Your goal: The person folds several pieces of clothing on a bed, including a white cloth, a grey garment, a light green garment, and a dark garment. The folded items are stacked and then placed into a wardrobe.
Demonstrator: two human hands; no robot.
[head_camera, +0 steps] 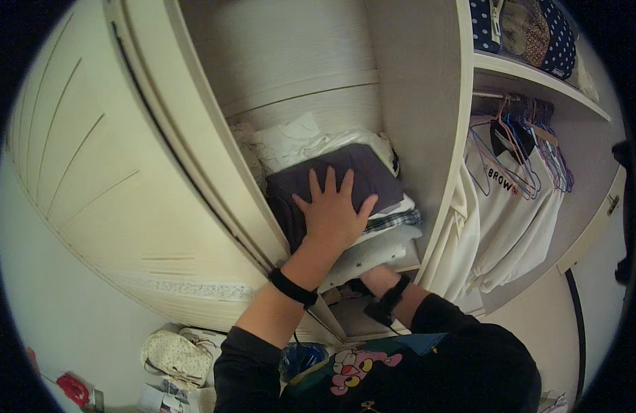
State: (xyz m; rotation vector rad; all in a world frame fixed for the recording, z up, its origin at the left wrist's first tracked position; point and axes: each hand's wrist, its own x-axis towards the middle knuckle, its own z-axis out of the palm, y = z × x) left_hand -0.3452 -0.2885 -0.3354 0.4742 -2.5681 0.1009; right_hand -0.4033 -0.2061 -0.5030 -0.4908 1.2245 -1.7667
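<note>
My left hand (332,206) lies flat with spread fingers on a dark purple-grey folded cloth (349,160) on top of a stack in the wardrobe. Below that cloth are a plaid folded garment (393,221) and a light grey folded garment (367,258) with small dark motifs. My right hand (375,279) reaches to the underside of the stack's front; its fingers are hidden beneath the light grey garment, so its hold cannot be told. Crumpled white cloth (318,144) lies behind the stack. A black strap circles each wrist.
A cream sliding door (194,155) borders the stack on the left, a divider panel (426,129) on the right. Beyond it, a cream sweatshirt (519,206) and wire hangers hang from a rail. A polka-dot bag (558,41) sits above; a cream backpack (178,356) stands lower left.
</note>
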